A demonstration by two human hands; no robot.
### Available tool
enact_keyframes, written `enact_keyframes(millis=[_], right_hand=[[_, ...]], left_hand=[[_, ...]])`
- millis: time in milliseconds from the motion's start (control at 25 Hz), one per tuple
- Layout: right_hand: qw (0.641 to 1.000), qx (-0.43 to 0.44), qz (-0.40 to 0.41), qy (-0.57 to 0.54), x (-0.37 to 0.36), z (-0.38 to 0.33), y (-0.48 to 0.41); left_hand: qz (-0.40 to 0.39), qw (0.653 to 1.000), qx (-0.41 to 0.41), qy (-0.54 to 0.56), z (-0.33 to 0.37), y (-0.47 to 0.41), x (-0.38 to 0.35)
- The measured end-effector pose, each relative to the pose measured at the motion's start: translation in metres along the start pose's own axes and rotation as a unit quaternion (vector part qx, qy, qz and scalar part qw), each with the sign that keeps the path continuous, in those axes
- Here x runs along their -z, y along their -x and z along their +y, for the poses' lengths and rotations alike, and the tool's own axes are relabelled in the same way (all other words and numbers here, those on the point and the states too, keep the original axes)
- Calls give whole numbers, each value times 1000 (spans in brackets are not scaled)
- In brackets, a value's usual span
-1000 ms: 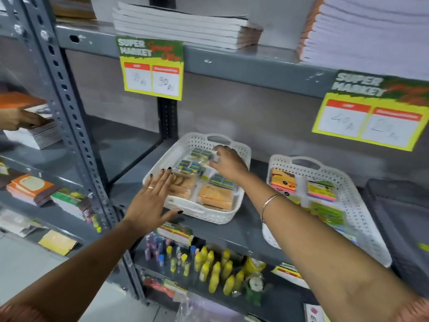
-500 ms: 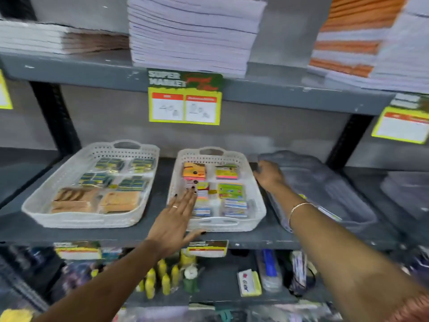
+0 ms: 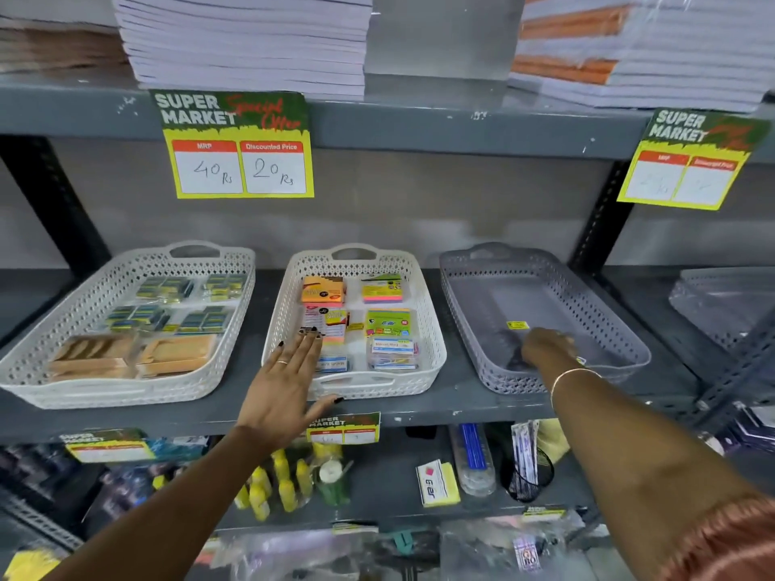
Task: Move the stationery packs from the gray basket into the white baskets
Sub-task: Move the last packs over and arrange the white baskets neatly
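Note:
The gray basket [image 3: 482, 312] stands on the shelf at the right. My right hand [image 3: 545, 348] reaches down into its near part, fingers curled toward the floor of the basket. A small yellow-green bit [image 3: 581, 361] peeks out beside the fingers, and I cannot tell whether they grip it. A yellow sticker [image 3: 518, 325] lies on the basket floor. The middle white basket [image 3: 434, 354] holds several colourful sticky-note packs [image 3: 388, 322]. My left hand [image 3: 289, 379] hovers flat and open over its front rim. The left white basket [image 3: 235, 329] holds dark packs and tan packs [image 3: 178, 354].
Stacks of notebooks [image 3: 247, 39] fill the shelf above, with price tags [image 3: 237, 148] hanging from its edge. Another clear basket [image 3: 725, 304] sits at the far right. The shelf below carries yellow bottles [image 3: 276, 484], pens and small packs.
My right hand moved from the gray basket's far-left rim down into its near part. The left hand stayed over the middle white basket's front.

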State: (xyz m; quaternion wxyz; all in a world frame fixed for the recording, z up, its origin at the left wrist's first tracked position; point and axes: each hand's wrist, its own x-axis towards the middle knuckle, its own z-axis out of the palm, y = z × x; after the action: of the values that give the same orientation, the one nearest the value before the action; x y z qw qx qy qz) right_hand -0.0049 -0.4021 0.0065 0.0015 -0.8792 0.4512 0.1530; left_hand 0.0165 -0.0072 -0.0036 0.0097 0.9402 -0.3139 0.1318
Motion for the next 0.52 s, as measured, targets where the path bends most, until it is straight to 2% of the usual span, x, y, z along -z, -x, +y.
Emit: enact_keyframes(millis=[80,240,320,400,520], right_hand=[[1000,-23,3,12,-1,-1,-4],[998,-16,-62,28,-4,3,-16],[998,-15,-42,52,4,1,-3],[999,0,15,44,17,-4,13],[998,28,52,8,42,-22,32]], left_hand=[[-9,1000,6,-1,0,0,-1],[-11,1000,11,-11,0,-1,-4],[-16,1000,14,-7,1,-1,-3],[-22,1000,15,-4,1,-1,-3],[-18,1000,20,-7,2,0,-1]])
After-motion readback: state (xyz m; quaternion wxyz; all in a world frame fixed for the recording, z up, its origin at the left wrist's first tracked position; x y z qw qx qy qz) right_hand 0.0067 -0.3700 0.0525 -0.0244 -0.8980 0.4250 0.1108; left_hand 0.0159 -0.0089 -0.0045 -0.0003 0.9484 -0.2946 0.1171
